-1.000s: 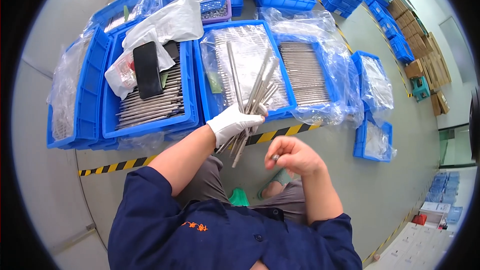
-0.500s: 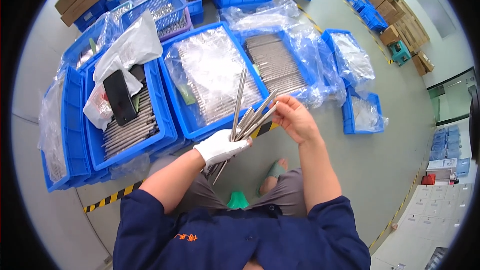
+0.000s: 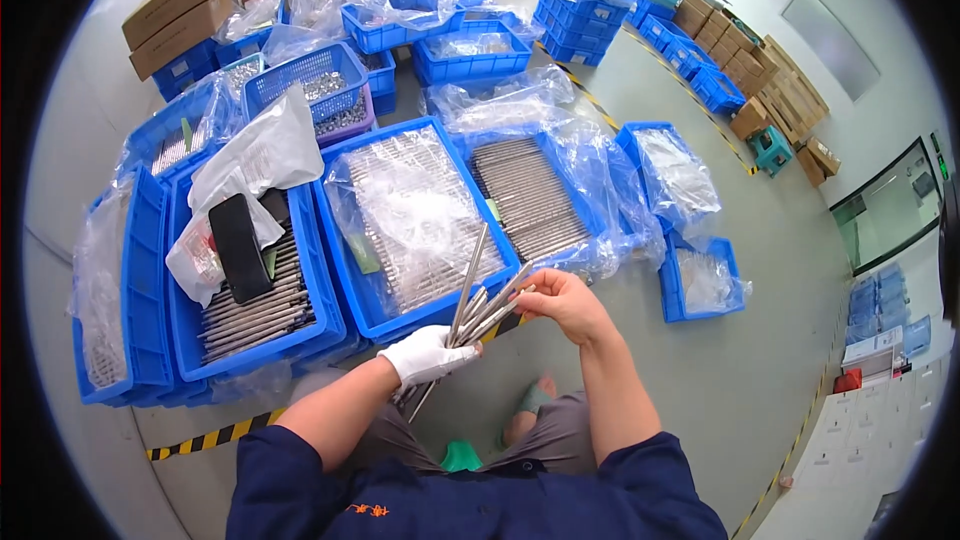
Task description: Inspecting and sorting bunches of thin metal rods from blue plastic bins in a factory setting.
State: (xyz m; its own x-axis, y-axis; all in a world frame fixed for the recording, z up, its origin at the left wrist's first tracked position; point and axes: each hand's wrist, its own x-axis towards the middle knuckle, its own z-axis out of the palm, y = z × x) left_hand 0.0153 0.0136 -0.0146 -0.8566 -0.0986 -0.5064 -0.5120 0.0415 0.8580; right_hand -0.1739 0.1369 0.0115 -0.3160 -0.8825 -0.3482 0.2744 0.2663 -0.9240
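My left hand (image 3: 428, 356), in a white glove, grips a fanned bundle of long metal rods (image 3: 477, 307) that point up and to the right. My bare right hand (image 3: 563, 301) pinches the upper tips of the rods in that bundle. Both hands hover just in front of a blue crate (image 3: 372, 306) lined with clear plastic and filled with more metal rods. My knees and a green item on the floor show below the hands.
Several blue crates of metal rods and parts stand around. The left crate (image 3: 183, 323) holds rods, a white bag (image 3: 262, 155) and a black object (image 3: 238, 247). Cardboard boxes (image 3: 178, 12) stand far left and far right. Yellow-black tape (image 3: 210, 435) marks the grey floor.
My right hand rose from my lap to the rod tips and holds them. The view tilted so the crates shifted down and left, and the bundle has stayed in my left hand.
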